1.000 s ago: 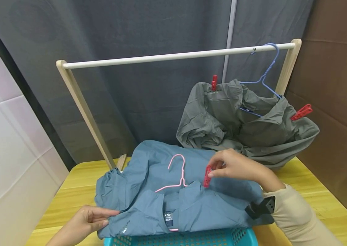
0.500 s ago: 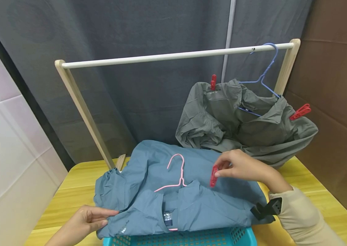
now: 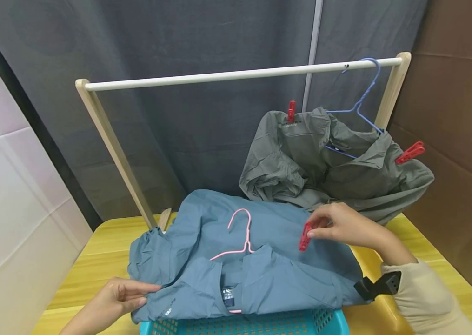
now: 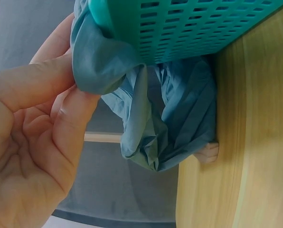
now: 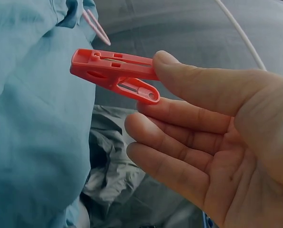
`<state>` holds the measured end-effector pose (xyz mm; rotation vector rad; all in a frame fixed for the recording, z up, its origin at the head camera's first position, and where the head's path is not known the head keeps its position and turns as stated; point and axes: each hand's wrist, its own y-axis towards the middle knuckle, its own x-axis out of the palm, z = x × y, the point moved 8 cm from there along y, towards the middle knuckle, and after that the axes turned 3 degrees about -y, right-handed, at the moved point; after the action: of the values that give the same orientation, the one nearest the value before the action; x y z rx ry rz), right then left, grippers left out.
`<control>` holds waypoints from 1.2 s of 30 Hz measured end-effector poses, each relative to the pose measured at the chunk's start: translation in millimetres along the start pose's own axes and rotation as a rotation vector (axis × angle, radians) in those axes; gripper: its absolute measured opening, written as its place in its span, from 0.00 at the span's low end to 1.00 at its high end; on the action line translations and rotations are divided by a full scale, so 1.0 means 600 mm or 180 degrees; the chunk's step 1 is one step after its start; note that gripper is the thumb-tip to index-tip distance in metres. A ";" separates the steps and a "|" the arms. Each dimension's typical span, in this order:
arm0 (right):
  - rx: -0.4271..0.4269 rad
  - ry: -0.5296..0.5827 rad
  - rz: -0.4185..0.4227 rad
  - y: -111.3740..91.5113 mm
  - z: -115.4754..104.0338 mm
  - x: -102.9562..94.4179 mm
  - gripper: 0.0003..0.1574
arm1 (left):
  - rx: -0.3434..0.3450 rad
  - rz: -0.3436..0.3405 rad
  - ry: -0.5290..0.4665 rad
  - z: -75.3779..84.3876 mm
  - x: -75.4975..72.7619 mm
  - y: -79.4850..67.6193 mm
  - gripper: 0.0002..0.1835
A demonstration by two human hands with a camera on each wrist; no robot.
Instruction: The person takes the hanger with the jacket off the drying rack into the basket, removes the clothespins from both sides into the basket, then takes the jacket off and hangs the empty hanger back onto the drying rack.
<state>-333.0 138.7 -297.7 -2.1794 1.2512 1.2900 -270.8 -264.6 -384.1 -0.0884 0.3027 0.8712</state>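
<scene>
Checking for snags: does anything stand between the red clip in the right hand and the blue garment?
Nothing visible does: the right hand pinches the red clip, whose free end points toward the blue garment.

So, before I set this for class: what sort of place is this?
Probably a staged laundry-hanging corner indoors, judging by the wooden rack with a white bar, the grey fabric garment on a blue wire hanger, and the teal perforated plastic basket.

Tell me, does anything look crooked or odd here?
Yes: the gray garment looks bunched and lopsided. Its blue hanger tilts on the white rail, and its right red clip sits lower than its left red clip. No spill stands out.
</scene>
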 end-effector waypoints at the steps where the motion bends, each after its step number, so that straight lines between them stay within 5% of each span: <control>1: 0.0011 0.0000 0.0008 -0.002 0.002 -0.001 0.17 | -0.0008 0.0002 -0.0004 0.000 0.000 0.000 0.17; 15: 0.0153 -0.0094 0.0171 -0.031 0.030 -0.021 0.14 | -0.0045 0.0046 0.0093 0.003 -0.001 0.003 0.15; 36: 0.0273 -0.0094 0.0134 -0.059 0.057 -0.021 0.17 | 0.0042 -0.0055 -0.0165 0.002 0.001 -0.001 0.18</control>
<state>-325.8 187.2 -311.0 -2.0782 1.3226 1.2560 -269.9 -264.5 -383.3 -0.0561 0.2588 0.8530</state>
